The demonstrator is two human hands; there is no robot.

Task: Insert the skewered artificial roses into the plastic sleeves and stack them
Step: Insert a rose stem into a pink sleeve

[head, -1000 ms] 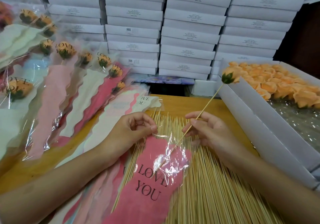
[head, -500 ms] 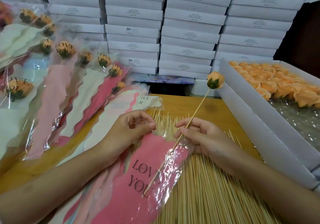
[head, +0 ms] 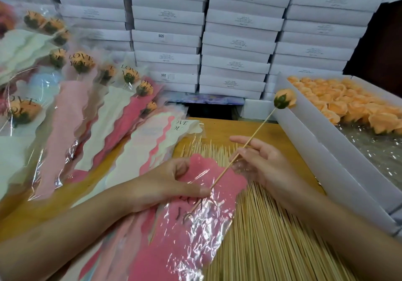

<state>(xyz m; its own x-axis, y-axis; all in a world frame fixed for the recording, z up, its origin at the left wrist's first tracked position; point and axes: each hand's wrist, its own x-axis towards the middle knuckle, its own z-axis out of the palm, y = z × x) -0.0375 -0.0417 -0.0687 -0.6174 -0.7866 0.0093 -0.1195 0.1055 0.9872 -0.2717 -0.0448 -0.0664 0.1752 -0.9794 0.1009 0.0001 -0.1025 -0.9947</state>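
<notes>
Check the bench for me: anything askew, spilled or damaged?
Nothing stands out. The right hand pinches the skewered rose, which slants stem-first into the pink sleeve held by the left hand.

rose (head: 285,101) — peach, tilted | skewer (head: 258,130) tip seemingly inside | sleeve (head: 195,248) — pink, flat

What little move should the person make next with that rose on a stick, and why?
Probably the right hand should push the skewer deeper into the pink sleeve: only its tip is inside, the rose is well outside the mouth, and the left hand holds the sleeve.
</notes>
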